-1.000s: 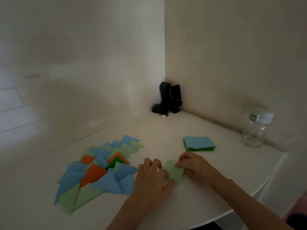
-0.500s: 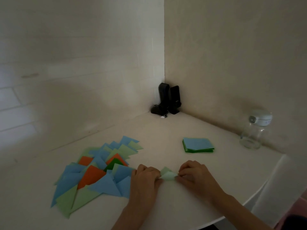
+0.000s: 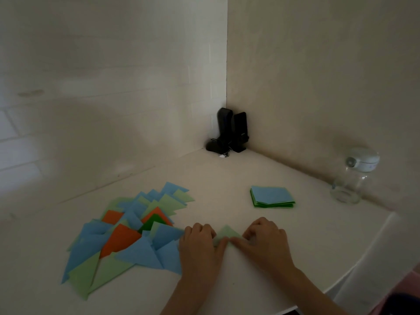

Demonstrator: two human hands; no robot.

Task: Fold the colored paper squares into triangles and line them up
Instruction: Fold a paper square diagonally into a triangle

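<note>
A person sits at a white table (image 3: 227,178) set into the corner of a pale room, seen from a camera on their head looking down at both hands. The left hand (image 3: 200,244) and the right hand (image 3: 263,242) rest side by side near the front edge, fingers curled down, thumbs meeting in the middle. Between them lies a light green paper (image 3: 227,234), folded so a point rises away from the person. Both hands pinch and press its near edge against the table, most likely to sharpen the crease that turns the square into a triangle.

To the left, touching the left hand, is a spread of finished triangles (image 3: 127,235) in blue, light green, orange and dark green. They overlap loosely rather than sitting in a tidy row, so the lining up appears unfinished.

Farther back on the right, within easy reach, sits a small stack of unfolded squares (image 3: 271,196), blue on top with green beneath, apparently the supply for later folds.

A clear jar with a white lid (image 3: 352,178) stands by the right wall. Two black upright devices (image 3: 229,130) stand in the far corner, well apart from the work.
</note>
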